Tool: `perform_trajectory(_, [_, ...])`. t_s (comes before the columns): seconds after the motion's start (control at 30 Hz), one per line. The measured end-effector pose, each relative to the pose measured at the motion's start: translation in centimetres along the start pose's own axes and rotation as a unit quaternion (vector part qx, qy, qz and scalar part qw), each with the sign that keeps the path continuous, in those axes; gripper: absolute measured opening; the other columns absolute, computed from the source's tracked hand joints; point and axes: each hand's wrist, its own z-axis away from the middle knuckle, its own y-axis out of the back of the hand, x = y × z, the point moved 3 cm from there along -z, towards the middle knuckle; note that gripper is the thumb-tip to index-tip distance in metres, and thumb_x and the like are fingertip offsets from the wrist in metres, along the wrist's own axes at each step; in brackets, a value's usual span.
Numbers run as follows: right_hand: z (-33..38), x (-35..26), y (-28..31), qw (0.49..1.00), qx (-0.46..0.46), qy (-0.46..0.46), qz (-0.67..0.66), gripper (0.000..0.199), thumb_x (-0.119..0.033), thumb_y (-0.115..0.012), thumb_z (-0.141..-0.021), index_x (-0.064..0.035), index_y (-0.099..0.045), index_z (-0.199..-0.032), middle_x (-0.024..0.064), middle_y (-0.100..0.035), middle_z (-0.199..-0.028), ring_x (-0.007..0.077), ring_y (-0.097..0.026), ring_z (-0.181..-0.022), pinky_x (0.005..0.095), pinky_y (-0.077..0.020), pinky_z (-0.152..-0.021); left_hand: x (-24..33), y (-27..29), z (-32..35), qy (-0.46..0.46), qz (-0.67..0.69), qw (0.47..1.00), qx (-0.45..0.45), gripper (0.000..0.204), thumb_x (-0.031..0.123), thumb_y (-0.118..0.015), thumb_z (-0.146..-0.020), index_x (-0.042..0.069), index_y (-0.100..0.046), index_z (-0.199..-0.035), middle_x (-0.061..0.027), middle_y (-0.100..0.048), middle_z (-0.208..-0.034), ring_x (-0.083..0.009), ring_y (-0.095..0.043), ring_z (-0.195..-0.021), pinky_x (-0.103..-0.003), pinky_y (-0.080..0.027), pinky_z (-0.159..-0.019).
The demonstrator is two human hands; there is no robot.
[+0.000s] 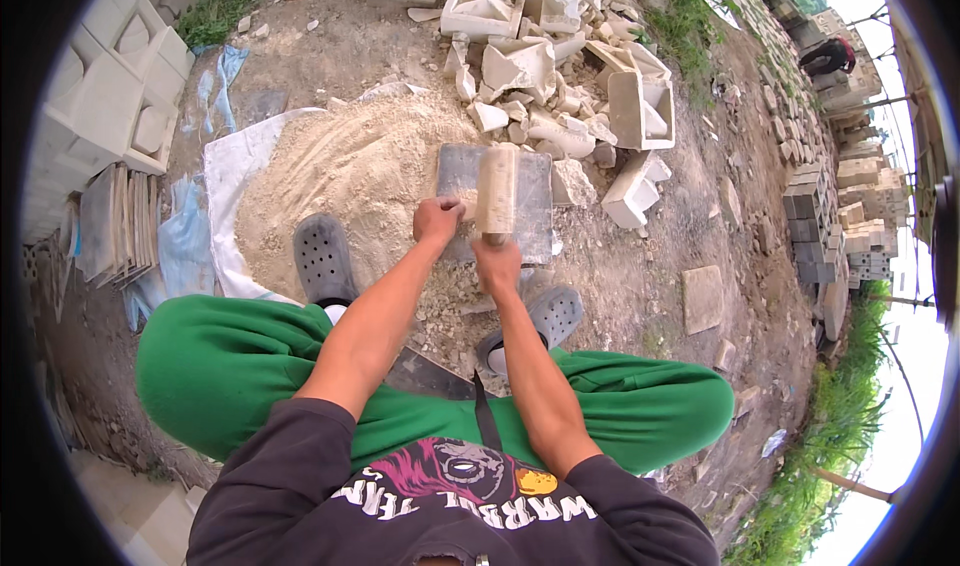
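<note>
Mallet (497,186) over the dark plate (540,191), in your right hand (497,266)

Your right hand is closed around the lower end of the mallet, and the pale, dusty head covers the middle part of the plate. I cannot tell if it touches the surface. Your left hand (438,220) is at the left edge of the plate, with the fingers curled; whether they grip something, I cannot tell. Beside this same edge there is a heap of beige powder (340,156), which lies on a white sheet (222,191). Near the plate's upper right corner you have a pile of broken pale pieces (520,71) on the ground (650,266). Your grey clogs (323,251) stand apart, nearer to you than the plate.
</note>
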Motion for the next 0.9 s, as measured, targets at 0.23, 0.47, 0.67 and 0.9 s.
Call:
perform_trajectory(0.23, [-0.9,-8.5,5.5,0.99,0.08,-0.014,-0.119,0.021,-0.015,-0.071,-0.079,0.0049,-0.065,-0.084,0.0088,-0.065,-0.067,0.0166,-0.063,-0.054,0.032,-0.0486,-0.048,-0.8,-0.3,-0.3,0.003,-0.021,1.0,0.012,0.026,0.029,-0.079,-0.08,0.015,-0.081,-0.101,-0.0075,-0.078,-0.096,-0.024,-0.074,-0.088,-0.036,-0.055,-0.081])
perform_trajectory(0.47, [-0.7,-11.3,4.6,0.956,0.088,0.125,-0.25,0.011,-0.005,-0.067,-0.083,0.0011,-0.062,-0.091,0.0069,-0.061,-0.078,0.0157,-0.062,-0.062,0.0292,-0.053,-0.056,0.0,0.2,0.3,0.014,-0.022,1.0,0.004,0.026,0.03,-0.079,-0.08,0.015,-0.081,-0.102,-0.007,-0.078,-0.097,-0.0239,-0.074,-0.088,-0.036,-0.055,-0.081])
perform_trajectory(0.67, [-0.5,2.5,-0.5,0.998,0.029,-0.056,0.023,0.024,-0.019,-0.073,-0.077,0.0046,-0.067,-0.081,0.0104,-0.065,-0.063,0.0185,-0.064,-0.054,0.037,-0.0522,-0.052,-0.3,0.3,-0.4,-0.008,-0.002,1.0,0.003,0.027,0.03,-0.079,-0.08,0.016,-0.081,-0.102,-0.0077,-0.078,-0.097,-0.0241,-0.074,-0.088,-0.036,-0.056,-0.079])
perform_trajectory(0.9, [-0.8,-12.4,7.2,0.998,0.059,-0.003,-0.002,0.018,-0.007,-0.068,-0.077,0.006,-0.064,-0.09,0.0079,-0.065,-0.068,0.0171,-0.062,-0.051,0.0316,-0.0493,-0.048,0.7,0.2,0.5,0.009,-0.049,0.999,-0.005,0.031,0.028,-0.08,-0.081,0.01,-0.08,-0.105,-0.013,-0.078,-0.099,-0.0236,-0.074,-0.089,-0.034,-0.055,-0.082])
